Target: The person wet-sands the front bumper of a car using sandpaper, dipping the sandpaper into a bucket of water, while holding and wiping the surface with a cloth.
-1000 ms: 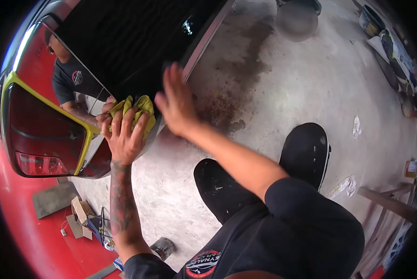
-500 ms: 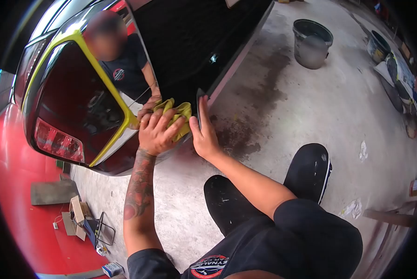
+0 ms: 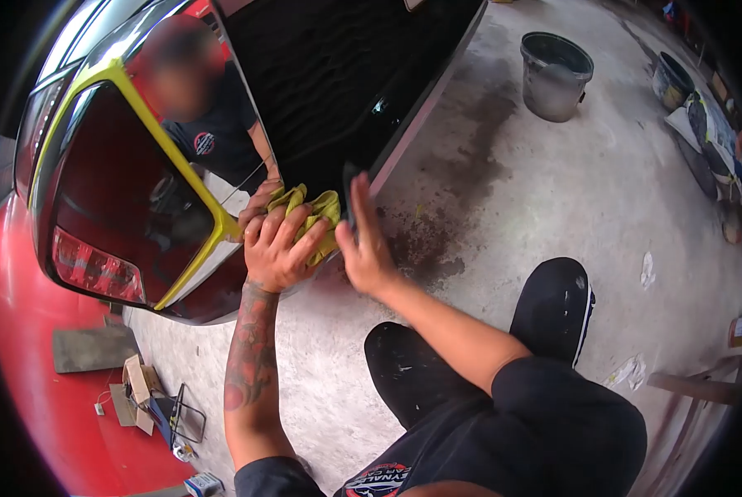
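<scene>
In the head view, my left hand (image 3: 278,248) is closed over a crumpled yellow cloth (image 3: 325,211), pressing it to the lower corner of a glossy dark car panel (image 3: 222,149). Just right of it, my right hand (image 3: 368,248) has its fingers stretched along a thin dark flat pad (image 3: 349,195) at the edge of the black car panel (image 3: 330,83). The pad's exact kind is hard to make out, since the hand covers most of it. A yellow strip (image 3: 160,128) frames the dark panel beside the red tail light (image 3: 98,265).
A dark bucket (image 3: 556,83) stands on the stained concrete floor (image 3: 470,240), and another bucket (image 3: 672,81) is farther right near a pile of bags. At lower left, a cardboard box (image 3: 139,385) and a grey board (image 3: 95,349) lie near a red surface (image 3: 40,414).
My right hand has shifted slightly down, with the dark pad tilting against it. My left hand stays on the cloth. The view has shifted slightly.
</scene>
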Tool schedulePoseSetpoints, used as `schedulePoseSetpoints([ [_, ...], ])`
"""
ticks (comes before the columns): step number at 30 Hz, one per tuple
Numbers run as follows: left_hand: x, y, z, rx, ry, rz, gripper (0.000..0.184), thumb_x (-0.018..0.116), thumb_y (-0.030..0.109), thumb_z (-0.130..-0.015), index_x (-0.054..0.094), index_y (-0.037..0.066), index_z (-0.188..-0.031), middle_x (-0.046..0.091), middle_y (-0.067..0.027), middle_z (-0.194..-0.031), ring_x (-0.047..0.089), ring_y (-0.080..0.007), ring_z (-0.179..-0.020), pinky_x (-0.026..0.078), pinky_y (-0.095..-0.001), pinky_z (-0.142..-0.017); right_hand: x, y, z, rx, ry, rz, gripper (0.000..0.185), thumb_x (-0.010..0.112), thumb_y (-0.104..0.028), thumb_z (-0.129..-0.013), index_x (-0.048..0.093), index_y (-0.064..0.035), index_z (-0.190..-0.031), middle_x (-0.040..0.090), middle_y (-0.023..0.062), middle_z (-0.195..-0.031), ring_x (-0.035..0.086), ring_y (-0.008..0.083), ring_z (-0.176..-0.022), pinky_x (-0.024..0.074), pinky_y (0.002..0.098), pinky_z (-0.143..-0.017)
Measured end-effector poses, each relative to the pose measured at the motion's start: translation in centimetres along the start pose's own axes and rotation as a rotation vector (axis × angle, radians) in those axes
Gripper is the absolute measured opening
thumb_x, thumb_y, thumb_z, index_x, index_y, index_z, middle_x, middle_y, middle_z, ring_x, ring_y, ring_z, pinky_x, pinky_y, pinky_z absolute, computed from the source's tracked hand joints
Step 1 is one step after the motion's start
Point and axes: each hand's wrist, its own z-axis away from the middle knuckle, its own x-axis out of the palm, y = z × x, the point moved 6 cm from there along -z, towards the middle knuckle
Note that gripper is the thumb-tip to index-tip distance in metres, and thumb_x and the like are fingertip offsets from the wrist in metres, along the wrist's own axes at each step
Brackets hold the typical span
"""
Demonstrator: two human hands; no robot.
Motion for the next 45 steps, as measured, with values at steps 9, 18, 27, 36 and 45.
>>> schedulePoseSetpoints([
  [9, 0.5, -0.1, 0.7, 0.009, 0.02, 0.02, 0.051, 0.08, 0.032, -0.065, 0.071, 0.028, -0.115, 0.063, 0.0003, -0.124, 0.058, -0.0246, -0.114, 0.035, -0.0437, -0.102, -0.9, 1.0, -1.9, 0.161, 0.049, -0.008, 0.07, 0.046, -0.031, -0.107, 0.012, -0.0033, -0.162, 0.007, 0.0236, -0.168, 0.011, 0.037, -0.156, 0.0128, 0.0449, -0.125],
  [18, 0.6, 0.0, 1.0, 0.007, 0.008, 0.027, 0.051, 0.08, 0.034, -0.065, 0.072, 0.027, -0.115, 0.063, -0.0004, -0.123, 0.057, -0.0248, -0.115, 0.034, -0.0445, -0.103, -5.0, 5.9, -7.9, 0.277, 0.121, -0.095, 0.07, 0.041, -0.037, -0.109, 0.01, -0.0012, -0.161, 0.003, 0.025, -0.167, 0.007, 0.037, -0.156, 0.0116, 0.0485, -0.124],
  [27, 0.6, -0.3, 1.2, 0.005, 0.024, 0.026, 0.049, 0.081, 0.036, -0.068, 0.071, 0.029, -0.116, 0.065, 0.0004, -0.121, 0.059, -0.0227, -0.11, 0.035, -0.0424, -0.099, 0.3, 1.9, 1.3, 0.076, -0.062, 0.048, 0.077, 0.045, -0.04, -0.106, 0.004, -0.0079, -0.163, 0.004, 0.0232, -0.168, 0.008, 0.0374, -0.156, 0.0107, 0.0603, -0.121],
  [36, 0.8, -0.2, 1.3, 0.002, 0.036, 0.024, 0.048, 0.082, 0.035, -0.067, 0.072, 0.027, -0.114, 0.064, -0.0004, -0.122, 0.057, -0.0235, -0.115, 0.033, -0.0438, -0.102, -1.0, 2.1, -1.8, 0.153, 0.025, -0.092, 0.067, 0.042, -0.032, -0.108, 0.012, -0.0059, -0.162, 0.006, 0.0232, -0.168, 0.008, 0.0367, -0.156, 0.0116, 0.0459, -0.125],
  [45, 1.0, -0.2, 1.5, 0.021, -0.025, 0.0, 0.044, 0.071, 0.046, -0.08, 0.072, 0.026, -0.119, 0.064, -0.0014, -0.127, 0.058, -0.0244, -0.116, 0.032, -0.0432, -0.102, -4.2, 5.4, -6.3, 0.254, 0.148, -0.157, 0.07, 0.036, -0.04, -0.11, 0.009, -0.0009, -0.161, 0.003, 0.0243, -0.168, 0.007, 0.036, -0.156, 0.0089, 0.0457, -0.125],
])
